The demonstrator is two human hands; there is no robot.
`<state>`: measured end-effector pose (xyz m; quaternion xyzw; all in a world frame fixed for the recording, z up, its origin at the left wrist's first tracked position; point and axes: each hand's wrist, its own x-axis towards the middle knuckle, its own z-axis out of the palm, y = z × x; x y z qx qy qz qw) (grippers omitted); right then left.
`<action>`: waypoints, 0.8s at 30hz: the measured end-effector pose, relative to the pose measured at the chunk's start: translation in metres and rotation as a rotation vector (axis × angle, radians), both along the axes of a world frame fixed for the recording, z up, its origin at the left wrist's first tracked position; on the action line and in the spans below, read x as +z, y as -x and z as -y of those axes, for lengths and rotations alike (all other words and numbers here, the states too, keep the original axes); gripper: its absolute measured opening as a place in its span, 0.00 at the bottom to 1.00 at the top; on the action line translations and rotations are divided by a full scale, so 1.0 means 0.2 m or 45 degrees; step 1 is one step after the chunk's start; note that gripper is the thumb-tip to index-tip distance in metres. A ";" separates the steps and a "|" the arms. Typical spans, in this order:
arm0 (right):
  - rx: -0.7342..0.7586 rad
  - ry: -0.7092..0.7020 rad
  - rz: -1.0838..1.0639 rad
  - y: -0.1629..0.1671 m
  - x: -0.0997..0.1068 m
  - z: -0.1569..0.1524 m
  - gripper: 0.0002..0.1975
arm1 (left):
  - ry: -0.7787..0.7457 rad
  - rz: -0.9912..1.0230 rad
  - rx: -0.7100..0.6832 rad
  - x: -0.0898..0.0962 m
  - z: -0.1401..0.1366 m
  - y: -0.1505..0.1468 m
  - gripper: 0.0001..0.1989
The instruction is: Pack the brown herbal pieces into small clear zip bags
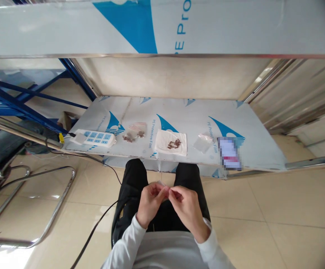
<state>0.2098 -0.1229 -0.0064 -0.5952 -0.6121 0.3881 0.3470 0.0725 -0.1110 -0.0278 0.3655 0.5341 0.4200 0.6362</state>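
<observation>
Fingertips meeting, my left hand (150, 203) and right hand (187, 207) pinch what looks like a small clear plastic piece (161, 183), showing nearer the left, long axis hidden. Brown bits (174, 144) lie ahead on the shelf (259, 145), beyond both hands.

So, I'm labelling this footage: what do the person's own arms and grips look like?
The left sleeve and right sleeve are long, pale grey and plain, ending near the wrists. The left grip and right grip are bare, with no gloves visible. I see no markings on either sleeve.
</observation>
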 end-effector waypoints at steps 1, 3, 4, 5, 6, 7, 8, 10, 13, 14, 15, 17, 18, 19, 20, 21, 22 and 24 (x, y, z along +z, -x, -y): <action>-0.039 -0.073 0.095 0.02 -0.01 0.01 0.13 | -0.009 -0.063 0.010 -0.01 0.00 0.00 0.16; -0.113 -0.180 0.235 0.04 -0.03 0.02 0.11 | -0.022 -0.173 0.018 -0.01 0.01 0.01 0.17; -0.144 -0.211 0.266 0.04 -0.04 0.02 0.11 | -0.027 -0.212 0.022 -0.01 0.01 0.01 0.17; -0.163 -0.224 0.264 0.04 -0.04 0.02 0.11 | -0.030 -0.227 0.027 0.00 0.01 0.01 0.17; -0.158 -0.221 0.233 0.03 -0.04 0.02 0.11 | -0.025 -0.211 0.033 0.00 0.01 0.01 0.18; -0.130 -0.206 0.180 0.02 -0.03 0.02 0.11 | -0.014 -0.167 0.046 0.01 0.00 0.01 0.18; -0.090 -0.178 0.110 0.02 -0.03 0.02 0.10 | 0.000 -0.105 0.066 0.01 -0.01 0.00 0.19; -0.018 -0.091 -0.040 0.01 -0.01 0.01 0.09 | 0.035 0.043 0.104 0.02 -0.02 -0.01 0.19; -0.026 0.118 -0.294 0.00 0.00 -0.01 0.12 | 0.132 0.246 0.100 0.03 -0.02 -0.02 0.17; -0.030 0.216 -0.399 -0.01 -0.01 -0.01 0.13 | 0.170 0.301 0.070 0.03 -0.02 -0.02 0.17; -0.025 0.319 -0.509 -0.02 -0.01 -0.02 0.15 | 0.201 0.347 0.032 0.04 -0.01 -0.02 0.17; -0.001 0.522 -0.723 -0.04 -0.02 -0.03 0.17 | 0.216 0.396 -0.054 0.04 -0.01 -0.01 0.17; 0.011 0.610 -0.817 -0.05 -0.03 -0.03 0.17 | 0.206 0.405 -0.100 0.04 -0.01 0.00 0.17; 0.020 0.684 -0.898 -0.06 -0.03 -0.03 0.17 | 0.188 0.408 -0.139 0.05 -0.01 0.00 0.17; 0.021 0.737 -0.960 -0.07 -0.03 -0.03 0.16 | 0.168 0.403 -0.169 0.05 -0.01 0.01 0.17; 0.017 0.766 -0.983 -0.08 -0.03 -0.02 0.16 | 0.146 0.389 -0.188 0.05 -0.02 0.01 0.17; 0.009 0.758 -0.955 -0.08 -0.03 -0.02 0.15 | 0.123 0.362 -0.199 0.05 -0.02 0.01 0.17; -0.004 0.593 -0.726 -0.07 -0.03 -0.01 0.13 | 0.072 0.250 -0.190 0.04 -0.01 0.01 0.18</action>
